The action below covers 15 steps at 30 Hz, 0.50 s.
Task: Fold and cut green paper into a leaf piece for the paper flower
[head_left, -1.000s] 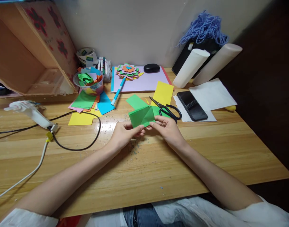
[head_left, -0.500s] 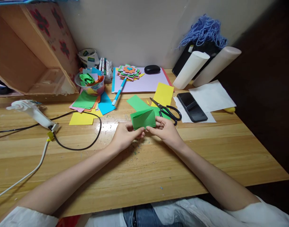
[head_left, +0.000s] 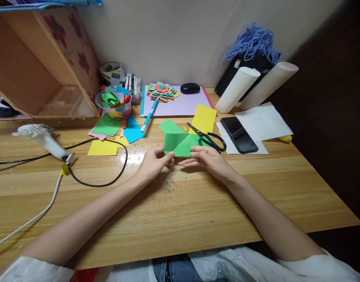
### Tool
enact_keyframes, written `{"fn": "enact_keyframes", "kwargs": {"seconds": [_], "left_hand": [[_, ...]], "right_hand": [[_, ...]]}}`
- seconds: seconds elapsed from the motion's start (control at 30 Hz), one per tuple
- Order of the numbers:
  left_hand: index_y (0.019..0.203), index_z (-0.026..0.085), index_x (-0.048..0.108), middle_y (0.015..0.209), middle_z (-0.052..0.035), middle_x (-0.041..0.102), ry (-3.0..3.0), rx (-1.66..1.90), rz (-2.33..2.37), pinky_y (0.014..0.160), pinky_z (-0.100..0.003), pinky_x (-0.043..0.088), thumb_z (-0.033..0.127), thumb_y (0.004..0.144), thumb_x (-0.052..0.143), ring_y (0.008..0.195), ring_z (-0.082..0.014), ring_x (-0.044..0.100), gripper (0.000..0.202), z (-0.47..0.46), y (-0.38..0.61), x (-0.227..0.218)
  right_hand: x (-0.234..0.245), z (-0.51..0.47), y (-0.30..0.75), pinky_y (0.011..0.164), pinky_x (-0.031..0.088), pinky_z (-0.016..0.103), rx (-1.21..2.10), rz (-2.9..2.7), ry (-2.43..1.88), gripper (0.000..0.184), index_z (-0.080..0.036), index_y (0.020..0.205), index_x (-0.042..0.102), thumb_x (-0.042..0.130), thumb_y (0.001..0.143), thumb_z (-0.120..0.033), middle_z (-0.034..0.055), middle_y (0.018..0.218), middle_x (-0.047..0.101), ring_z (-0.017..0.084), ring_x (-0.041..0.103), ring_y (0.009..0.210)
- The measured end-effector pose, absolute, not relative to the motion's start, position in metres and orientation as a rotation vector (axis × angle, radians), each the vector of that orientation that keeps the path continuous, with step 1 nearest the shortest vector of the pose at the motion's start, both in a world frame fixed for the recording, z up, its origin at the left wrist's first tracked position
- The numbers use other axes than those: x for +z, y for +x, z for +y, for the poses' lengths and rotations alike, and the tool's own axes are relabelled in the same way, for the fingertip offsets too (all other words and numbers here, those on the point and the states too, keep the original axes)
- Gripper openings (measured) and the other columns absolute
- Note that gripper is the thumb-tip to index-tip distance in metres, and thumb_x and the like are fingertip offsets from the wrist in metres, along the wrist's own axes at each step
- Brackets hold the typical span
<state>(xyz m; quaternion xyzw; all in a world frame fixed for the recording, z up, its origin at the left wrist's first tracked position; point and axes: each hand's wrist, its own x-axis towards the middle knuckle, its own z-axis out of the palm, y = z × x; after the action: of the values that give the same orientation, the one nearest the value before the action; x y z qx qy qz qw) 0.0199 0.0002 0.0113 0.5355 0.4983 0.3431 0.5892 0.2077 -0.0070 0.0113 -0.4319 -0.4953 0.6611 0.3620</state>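
Observation:
A folded piece of green paper [head_left: 177, 145] is held up above the table, a crease running across its upper part. My left hand [head_left: 155, 162] pinches its lower left corner, thumb in front and fingers behind. At the paper's right edge, my right hand [head_left: 208, 158] has its upper fingers against the sheet, while its lower fingers stretch out beneath it. Just behind lies more green paper [head_left: 170, 126], partly covered by the held piece. Black-handled scissors [head_left: 209, 138] rest beside my right hand, over a yellow sheet [head_left: 204, 117] and green paper.
A phone [head_left: 239, 134] lies on white paper at right. Farther back are white rolls [head_left: 238, 89], a layered paper flower [head_left: 161, 91] and a tub of scraps [head_left: 113, 103]. A black cable [head_left: 125, 164] loops at left. Tiny paper bits dot the table.
The green paper has turned flatter toward me, and its open fold now looks pressed closer. My right thumb has left the bottom edge and shifted to the right side.

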Motion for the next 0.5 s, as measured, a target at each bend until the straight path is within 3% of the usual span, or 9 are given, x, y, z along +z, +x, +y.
{"fn": "enact_keyframes", "kwargs": {"seconds": [0.13,0.27,0.5], "left_hand": [[0.072,0.014,0.060,0.061,0.0010,0.055,1.375,0.623,1.032,0.053,-0.021,0.038,0.026,0.071,0.056,0.055,-0.0096,0.049,0.013,-0.0017,0.0165,0.0141],[0.075,0.014,0.058,0.067,0.0006,0.055,1.476,0.496,0.927,0.057,-0.022,0.038,0.025,0.071,0.055,0.060,-0.0109,0.049,0.012,-0.0050,0.0163,0.0152],[0.064,0.017,0.045,0.061,0.0040,0.044,1.570,0.764,1.079,0.055,-0.021,0.032,0.028,0.077,0.048,0.059,-0.0102,0.042,0.017,-0.0024,0.0155,0.0093]], "right_hand": [[0.0118,-0.0050,0.2099,0.090,0.046,0.037,1.448,-1.297,-1.079,0.037,-0.025,0.117,0.050,0.051,0.082,-0.036,0.0067,0.120,0.056,0.020,0.055,0.107],[0.0090,-0.0071,0.2080,0.084,0.047,0.032,1.241,-1.500,-1.153,0.042,-0.025,0.113,0.053,0.065,0.073,-0.030,0.0056,0.107,0.060,0.018,0.056,0.099],[0.0028,-0.0119,0.2021,0.066,0.048,0.026,1.072,-1.526,-1.235,0.025,-0.025,0.103,0.058,0.058,0.078,-0.027,0.0027,0.093,0.057,0.015,0.054,0.080]]}}
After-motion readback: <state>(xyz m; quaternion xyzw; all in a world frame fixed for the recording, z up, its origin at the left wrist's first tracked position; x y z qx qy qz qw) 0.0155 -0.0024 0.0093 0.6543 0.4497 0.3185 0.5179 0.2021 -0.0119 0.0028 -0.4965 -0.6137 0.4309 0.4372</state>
